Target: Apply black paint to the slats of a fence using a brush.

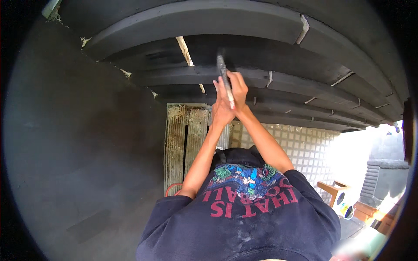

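Note:
A paintbrush (223, 71) with a dark, worn head and a pale handle end is gripped in my right hand (237, 89). Its bristle end points away from me, against a dark grey recess (248, 52) between long ridges that look curved in this view. My left hand (221, 111) is pressed close beside the right one, near the brush handle. Some of its fingers show stretched upward; the rest are hidden behind the handle and right hand. A pale, rough strip (184, 50) crosses the dark surface left of the brush.
A broad dark grey surface (87, 139) fills the left side. Weathered corrugated panels (175, 139) stand beyond my left forearm, a red loop (173, 188) near their end. Square-patterned paving (300, 145) lies to the right. A wooden box-like object with round dark openings (339, 195) stands far right.

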The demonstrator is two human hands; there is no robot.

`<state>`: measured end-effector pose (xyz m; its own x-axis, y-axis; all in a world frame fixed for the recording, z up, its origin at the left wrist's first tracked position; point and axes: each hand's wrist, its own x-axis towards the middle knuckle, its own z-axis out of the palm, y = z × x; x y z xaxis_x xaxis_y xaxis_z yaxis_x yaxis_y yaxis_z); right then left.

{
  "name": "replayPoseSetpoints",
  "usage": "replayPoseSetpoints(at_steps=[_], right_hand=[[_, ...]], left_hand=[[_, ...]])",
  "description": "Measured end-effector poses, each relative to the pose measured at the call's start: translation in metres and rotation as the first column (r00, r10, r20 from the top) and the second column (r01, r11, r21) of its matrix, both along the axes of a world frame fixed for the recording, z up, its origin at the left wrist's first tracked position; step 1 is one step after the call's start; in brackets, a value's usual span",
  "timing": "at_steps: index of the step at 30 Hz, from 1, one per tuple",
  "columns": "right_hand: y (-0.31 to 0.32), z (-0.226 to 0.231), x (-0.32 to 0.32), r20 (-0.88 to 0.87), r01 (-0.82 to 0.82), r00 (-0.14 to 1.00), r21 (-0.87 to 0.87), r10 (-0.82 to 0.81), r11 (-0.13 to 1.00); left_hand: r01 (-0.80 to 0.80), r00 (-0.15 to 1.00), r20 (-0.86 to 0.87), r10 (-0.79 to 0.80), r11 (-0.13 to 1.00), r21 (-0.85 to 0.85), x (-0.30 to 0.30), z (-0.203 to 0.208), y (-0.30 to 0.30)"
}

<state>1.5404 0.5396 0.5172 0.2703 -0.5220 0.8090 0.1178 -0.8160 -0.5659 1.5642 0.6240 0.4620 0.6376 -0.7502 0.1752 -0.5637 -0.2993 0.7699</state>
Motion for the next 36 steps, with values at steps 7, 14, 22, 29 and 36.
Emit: replayPoseSetpoints(at_steps=[7,14,22,29,36], right_hand=[[-0.029,0.002,-0.024,-0.153,-0.083,0.986,-0.061,0.073,0.995],[-0.122,-0.008,-0.171,-0.176,0.429,0.881,-0.093,-0.439,0.899],[-0.151,-0.023,-0.242,0.042,0.620,0.723,0.401,-0.690,0.674],[-0.083,0.020,-0.117,0.009,0.450,0.892,0.065,-0.452,0.890],[-0.038,0.027,-0.052,-0.010,0.041,0.999,0.002,-0.041,0.999]], left_hand=[[-0.028,0.998,0.063,0.029,1.000,-0.014,0.006,-0.012,-0.001],[-0.040,0.995,0.094,0.026,0.988,0.150,0.003,0.004,0.004],[-0.078,0.997,0.001,0.078,0.992,0.102,-0.005,0.005,-0.008],[-0.064,0.996,-0.060,0.074,0.987,0.150,-0.007,0.010,-0.002],[0.110,0.966,-0.250,-0.062,0.977,0.182,-0.048,-0.051,0.002]])
